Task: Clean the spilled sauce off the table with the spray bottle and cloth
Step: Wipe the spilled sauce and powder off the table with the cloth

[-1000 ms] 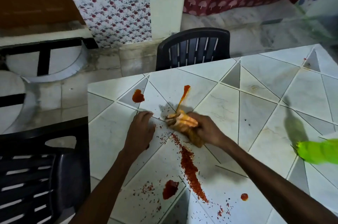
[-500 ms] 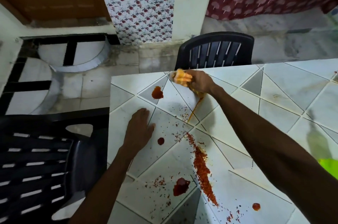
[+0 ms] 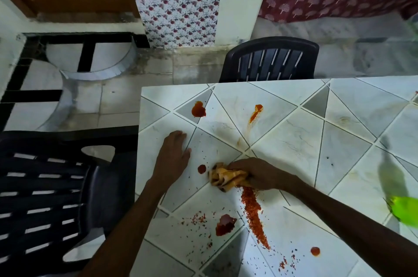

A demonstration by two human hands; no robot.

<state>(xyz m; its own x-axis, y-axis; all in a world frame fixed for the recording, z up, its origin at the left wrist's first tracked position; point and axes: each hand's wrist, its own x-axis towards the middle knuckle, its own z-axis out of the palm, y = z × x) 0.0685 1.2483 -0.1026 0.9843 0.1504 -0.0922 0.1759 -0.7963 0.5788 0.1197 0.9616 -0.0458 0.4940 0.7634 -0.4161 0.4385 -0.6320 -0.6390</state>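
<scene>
My right hand grips a bunched orange cloth and presses it on the white tiled table, at the top of a long streak of red flaky sauce. My left hand lies flat on the table just left of the cloth, fingers straight. Red sauce blobs sit at the far left, next to the cloth and near the front. An orange smear lies farther back. The green spray bottle is at the right edge, blurred and cut off.
One dark plastic chair stands behind the table's far edge. Another dark chair is close against the table's left side. The table's left edge drops to a tiled floor. A small sauce dot lies at the front right.
My right hand has pulled the cloth back from the far edge to the middle of the table, leaving a short orange smear. The left hand stays flat.
</scene>
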